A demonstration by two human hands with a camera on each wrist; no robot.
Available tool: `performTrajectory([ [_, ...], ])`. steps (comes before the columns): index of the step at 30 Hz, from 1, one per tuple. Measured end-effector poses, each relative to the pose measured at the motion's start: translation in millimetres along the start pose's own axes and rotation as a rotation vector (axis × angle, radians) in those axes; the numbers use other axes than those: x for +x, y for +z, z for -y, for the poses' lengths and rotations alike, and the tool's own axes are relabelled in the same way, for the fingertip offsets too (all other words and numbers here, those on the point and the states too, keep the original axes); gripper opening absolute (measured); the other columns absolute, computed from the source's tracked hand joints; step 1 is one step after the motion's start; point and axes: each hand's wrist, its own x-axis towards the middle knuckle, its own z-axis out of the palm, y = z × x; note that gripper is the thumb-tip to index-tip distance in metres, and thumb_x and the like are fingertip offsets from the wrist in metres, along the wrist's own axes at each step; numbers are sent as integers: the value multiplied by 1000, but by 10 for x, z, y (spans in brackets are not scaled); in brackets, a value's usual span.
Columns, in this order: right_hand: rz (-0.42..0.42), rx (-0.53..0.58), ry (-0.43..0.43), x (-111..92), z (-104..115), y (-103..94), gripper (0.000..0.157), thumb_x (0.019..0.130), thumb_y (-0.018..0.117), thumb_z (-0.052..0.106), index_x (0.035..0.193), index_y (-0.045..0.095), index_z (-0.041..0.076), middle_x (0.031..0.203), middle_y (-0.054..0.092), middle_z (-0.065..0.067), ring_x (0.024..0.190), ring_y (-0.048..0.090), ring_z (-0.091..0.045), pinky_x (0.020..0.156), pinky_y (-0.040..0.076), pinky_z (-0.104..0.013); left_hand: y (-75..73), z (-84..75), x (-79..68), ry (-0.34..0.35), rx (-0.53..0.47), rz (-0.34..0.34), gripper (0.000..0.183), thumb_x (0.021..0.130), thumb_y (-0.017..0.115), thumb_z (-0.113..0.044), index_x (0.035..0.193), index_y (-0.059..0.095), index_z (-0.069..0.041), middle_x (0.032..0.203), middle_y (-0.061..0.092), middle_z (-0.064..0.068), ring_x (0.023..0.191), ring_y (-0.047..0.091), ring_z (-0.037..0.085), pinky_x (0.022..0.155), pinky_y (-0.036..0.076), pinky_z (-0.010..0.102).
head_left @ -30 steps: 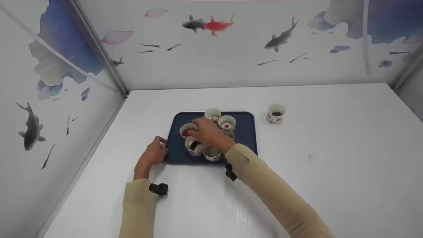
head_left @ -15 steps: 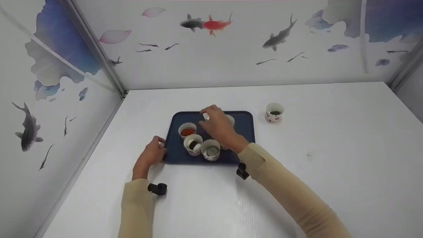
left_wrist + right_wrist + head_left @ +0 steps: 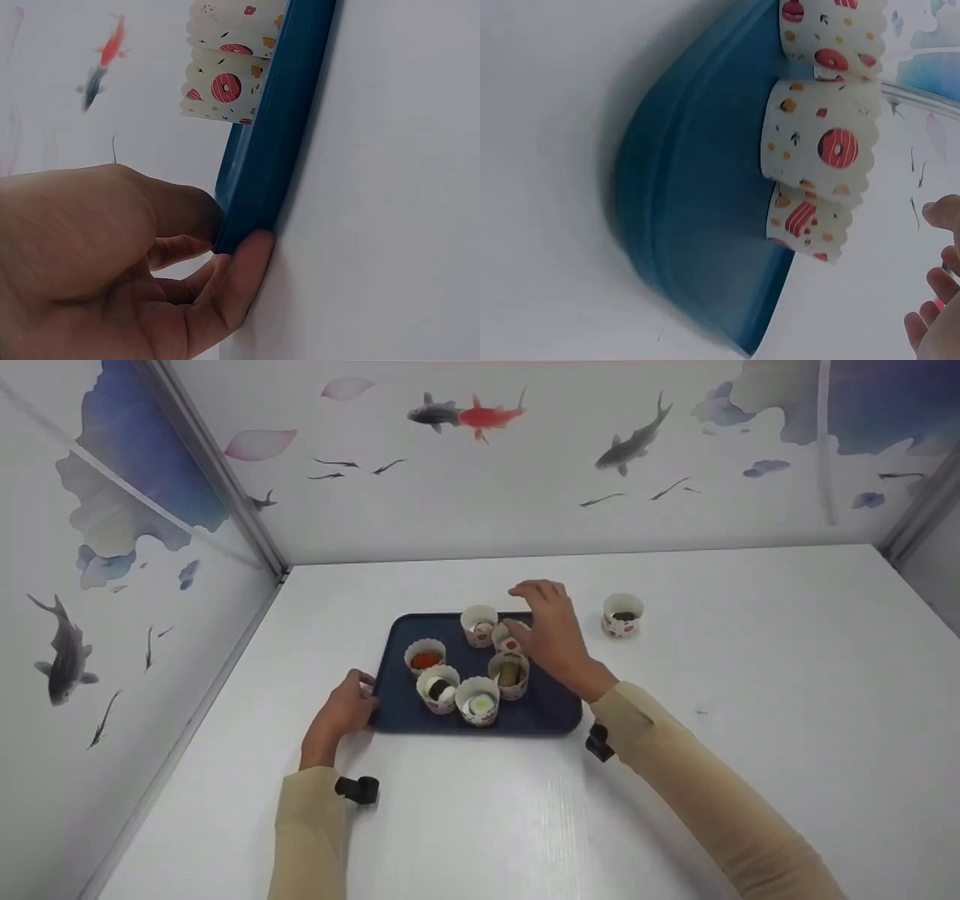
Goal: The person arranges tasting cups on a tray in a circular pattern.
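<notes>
My left hand (image 3: 349,705) pinches the left edge of a dark blue tray (image 3: 401,712); the left wrist view has the thumb at the rim and fingers beneath. Several scalloped paper cups stand on the tray. One cup (image 3: 425,660) holds something orange-red, another (image 3: 439,690) something black and white, the front one (image 3: 478,705) something pale green. An olive-coloured filling shows in the cup (image 3: 509,676) on the right. My right hand (image 3: 553,634), fingers spread and holding nothing, is over the tray's back right, partly hiding a cup (image 3: 508,640) with a red-marked filling beside a pinkish-filled cup (image 3: 478,626).
Another paper cup (image 3: 622,615) with dark green contents stands on the white table (image 3: 712,660), right of the tray. White panels (image 3: 525,510) painted with fish and leaves rise at the back and left. A small faint mark (image 3: 702,711) lies on the table.
My right hand has moved rightward from over the left cups, past the back cups, uncovering most of them. The left hand stays on the tray's edge.
</notes>
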Motion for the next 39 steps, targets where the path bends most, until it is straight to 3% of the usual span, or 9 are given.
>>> performTrajectory([
  [3, -3, -19, -4, -1, -121, -87, 41, 87, 78, 11, 123, 63, -1, 127, 60, -20, 120, 51, -39, 105, 40, -53, -10, -5, -6, 0, -3, -1, 38, 104, 45, -9, 140, 40, 2, 118, 59, 22, 97, 60, 25, 82, 47, 35],
  [13, 105, -71, 68, -42, -442, -348, 51, 87, 79, 16, 132, 60, 1, 136, 56, -18, 126, 49, -39, 105, 38, -55, -12, 15, -15, 2, -17, -1, 37, 103, 45, -8, 139, 40, 2, 119, 58, 22, 97, 61, 26, 82, 49, 36],
  [19, 102, -85, 204, -79, -569, -472, 57, 87, 79, 19, 137, 55, 4, 141, 52, -18, 129, 47, -40, 101, 34, -57, -11, 17, 7, 6, -5, -11, 38, 104, 45, -9, 139, 40, 2, 119, 59, 21, 99, 62, 26, 85, 49, 38],
  [26, 103, -119, 301, -154, -777, -589, 64, 85, 80, 18, 139, 51, 1, 146, 45, -21, 137, 38, -44, 109, 27, -64, -11, 16, 15, -7, -19, -1, 38, 103, 45, -9, 140, 40, 1, 120, 59, 21, 99, 62, 25, 83, 49, 36],
  [32, 180, -52, 480, -223, -976, -668, 82, 84, 80, 22, 151, 36, 3, 159, 26, -25, 146, 23, -47, 114, 18, -67, -26, 18, 0, 17, -5, -17, 38, 103, 45, -10, 139, 41, 1, 121, 59, 23, 100, 63, 27, 86, 49, 39],
  [39, 221, 15, 592, -274, -1143, -762, 89, 85, 79, 22, 156, 27, 6, 160, 20, -26, 144, 23, -48, 114, 24, -65, -12, 25, -19, 15, -18, -14, 38, 103, 46, -10, 139, 42, 1, 121, 60, 22, 100, 63, 27, 86, 49, 39],
])
